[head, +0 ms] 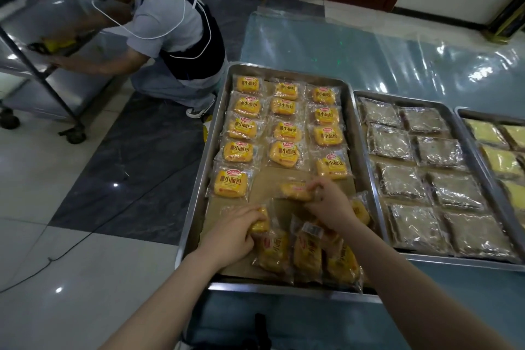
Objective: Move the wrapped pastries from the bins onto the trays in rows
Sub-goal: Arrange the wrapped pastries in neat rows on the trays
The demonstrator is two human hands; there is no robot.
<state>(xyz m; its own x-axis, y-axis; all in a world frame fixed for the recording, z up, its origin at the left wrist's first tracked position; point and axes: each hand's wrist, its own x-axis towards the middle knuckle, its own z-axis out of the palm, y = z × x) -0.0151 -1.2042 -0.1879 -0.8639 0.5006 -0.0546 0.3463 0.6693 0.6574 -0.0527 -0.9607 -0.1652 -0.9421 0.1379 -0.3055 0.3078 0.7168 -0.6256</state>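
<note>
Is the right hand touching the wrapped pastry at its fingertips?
Touching. The head view shows the right hand pinching the right end of the wrapped pastry, with no gap between them.

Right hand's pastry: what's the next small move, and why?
Probably lay the pastry that the right hand pinches flat in the middle column's open fifth spot on the tray: the left column already has five, the middle only four, and the pastry hangs right over that gap.
</note>
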